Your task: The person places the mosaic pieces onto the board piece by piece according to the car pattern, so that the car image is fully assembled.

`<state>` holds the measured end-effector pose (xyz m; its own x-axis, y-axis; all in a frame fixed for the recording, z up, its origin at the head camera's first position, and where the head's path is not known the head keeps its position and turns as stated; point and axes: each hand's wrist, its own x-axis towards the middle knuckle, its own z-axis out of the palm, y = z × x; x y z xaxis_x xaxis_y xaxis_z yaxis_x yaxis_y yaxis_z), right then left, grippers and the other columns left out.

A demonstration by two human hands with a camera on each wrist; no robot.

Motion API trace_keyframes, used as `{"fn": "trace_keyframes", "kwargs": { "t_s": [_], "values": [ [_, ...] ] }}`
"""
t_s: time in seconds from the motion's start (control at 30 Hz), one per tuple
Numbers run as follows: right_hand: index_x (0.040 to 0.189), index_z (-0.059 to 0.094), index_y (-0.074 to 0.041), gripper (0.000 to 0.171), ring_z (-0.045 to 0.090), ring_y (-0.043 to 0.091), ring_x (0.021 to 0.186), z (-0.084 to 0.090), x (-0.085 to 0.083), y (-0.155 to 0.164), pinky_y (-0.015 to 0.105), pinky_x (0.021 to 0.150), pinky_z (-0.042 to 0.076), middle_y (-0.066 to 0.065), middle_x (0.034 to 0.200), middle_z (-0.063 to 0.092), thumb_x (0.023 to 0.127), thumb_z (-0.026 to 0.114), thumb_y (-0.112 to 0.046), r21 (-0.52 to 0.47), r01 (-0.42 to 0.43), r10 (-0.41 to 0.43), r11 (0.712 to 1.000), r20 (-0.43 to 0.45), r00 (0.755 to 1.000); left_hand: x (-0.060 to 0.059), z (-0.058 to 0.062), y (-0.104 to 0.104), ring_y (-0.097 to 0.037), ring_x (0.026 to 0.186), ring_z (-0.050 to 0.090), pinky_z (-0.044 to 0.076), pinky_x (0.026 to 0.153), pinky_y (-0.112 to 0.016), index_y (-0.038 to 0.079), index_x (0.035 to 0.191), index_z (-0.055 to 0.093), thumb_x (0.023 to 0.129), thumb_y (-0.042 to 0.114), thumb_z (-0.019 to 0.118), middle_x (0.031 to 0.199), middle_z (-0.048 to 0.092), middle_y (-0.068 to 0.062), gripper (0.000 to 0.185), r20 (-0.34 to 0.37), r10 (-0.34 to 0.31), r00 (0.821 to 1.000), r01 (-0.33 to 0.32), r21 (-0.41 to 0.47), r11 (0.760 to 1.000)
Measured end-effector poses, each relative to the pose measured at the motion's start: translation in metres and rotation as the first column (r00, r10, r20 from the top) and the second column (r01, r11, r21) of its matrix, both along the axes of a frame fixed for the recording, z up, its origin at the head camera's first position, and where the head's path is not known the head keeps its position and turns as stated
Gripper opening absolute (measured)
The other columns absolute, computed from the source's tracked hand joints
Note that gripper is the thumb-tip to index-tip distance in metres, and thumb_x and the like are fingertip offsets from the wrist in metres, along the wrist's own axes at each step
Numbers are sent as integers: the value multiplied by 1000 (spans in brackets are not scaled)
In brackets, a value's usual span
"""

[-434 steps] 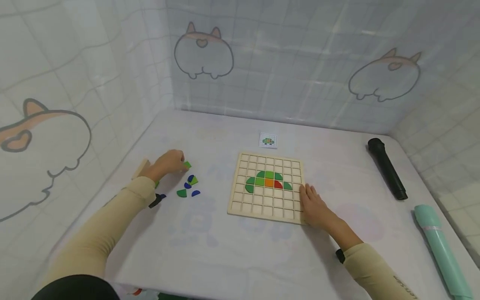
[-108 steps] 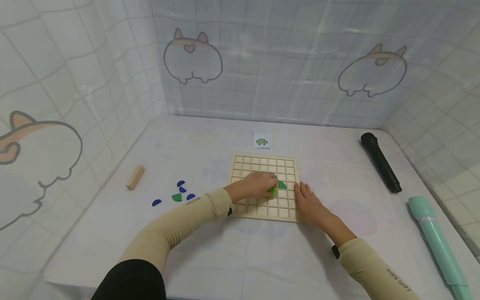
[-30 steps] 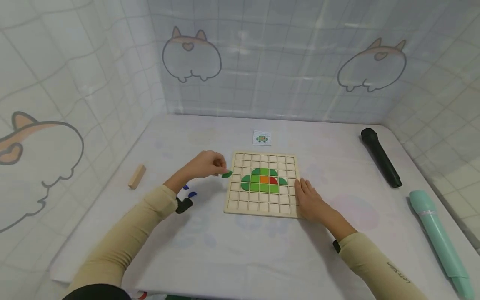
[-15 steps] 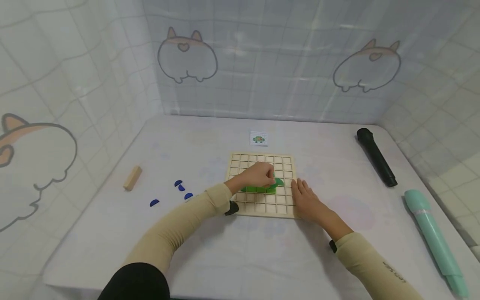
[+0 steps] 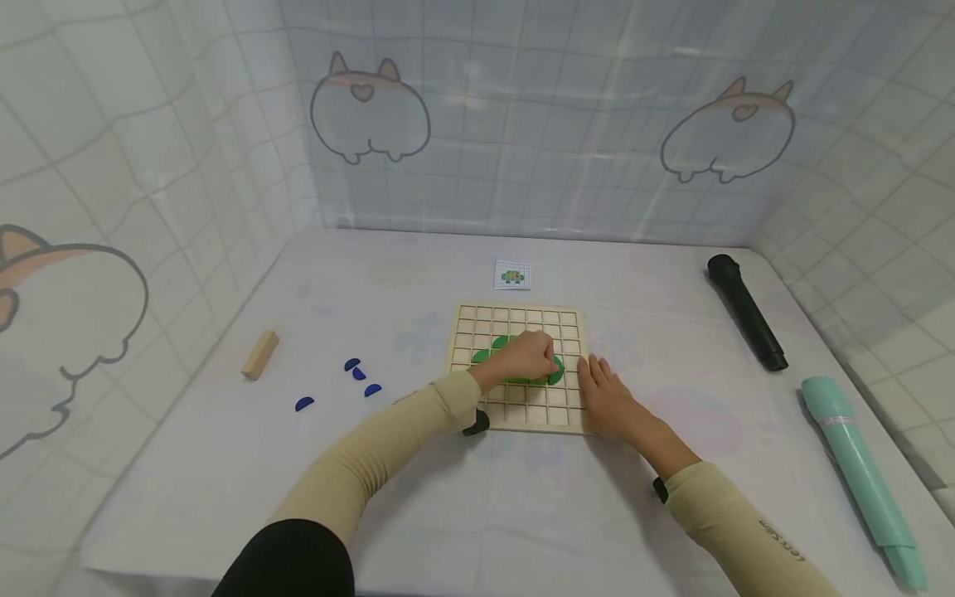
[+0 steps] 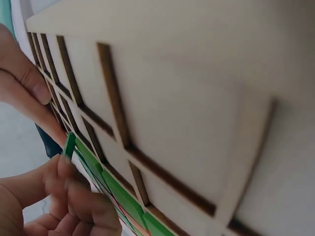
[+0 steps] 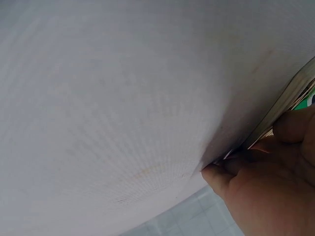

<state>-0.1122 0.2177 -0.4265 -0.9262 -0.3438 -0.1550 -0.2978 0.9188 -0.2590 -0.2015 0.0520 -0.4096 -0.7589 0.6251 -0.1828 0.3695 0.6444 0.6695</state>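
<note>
Far left on the table [image 5: 224, 464] I see a small wooden block [image 5: 259, 355], then four blue pieces [image 5: 352, 365] scattered just right of it. My left hand [image 5: 528, 356] is over the middle of the wooden grid board [image 5: 515, 317], fingers curled and pinching a green piece [image 5: 555, 371] at the right end of the green shape laid in the cells; the left wrist view shows the piece [image 6: 69, 145] held edge-on between fingertips. My right hand [image 5: 608, 398] lies flat, fingers straight, against the board's right edge. Behind the board sits a small picture card [image 5: 512, 275]. Further right lie a black microphone [image 5: 746, 313] and a mint-green one [image 5: 858, 477].
</note>
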Motion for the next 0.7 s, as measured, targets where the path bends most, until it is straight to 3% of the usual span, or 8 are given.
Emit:
{"fn": "trace_keyframes", "kwargs": {
  "t_s": [0.47,0.7],
  "values": [
    [142,16,17,48,12,51,134,1,1,0,61,103,20,39,145,13,102,31,-5,-6,8,-9,1000,-30,1000,3,4,3,-9,59,51,43,56,-20,9,71,57,89,15,69,68,58,3,22,-132,-64,989,45,-142,989],
    [142,16,17,48,11,51,134,1,1,0,61,104,20,39,145,13,103,30,-6,-4,6,-6,1000,-23,1000,3,4,3,-9,60,52,43,57,-20,10,73,57,88,16,70,69,58,4,20,-137,-59,989,37,-156,987]
  ]
}}
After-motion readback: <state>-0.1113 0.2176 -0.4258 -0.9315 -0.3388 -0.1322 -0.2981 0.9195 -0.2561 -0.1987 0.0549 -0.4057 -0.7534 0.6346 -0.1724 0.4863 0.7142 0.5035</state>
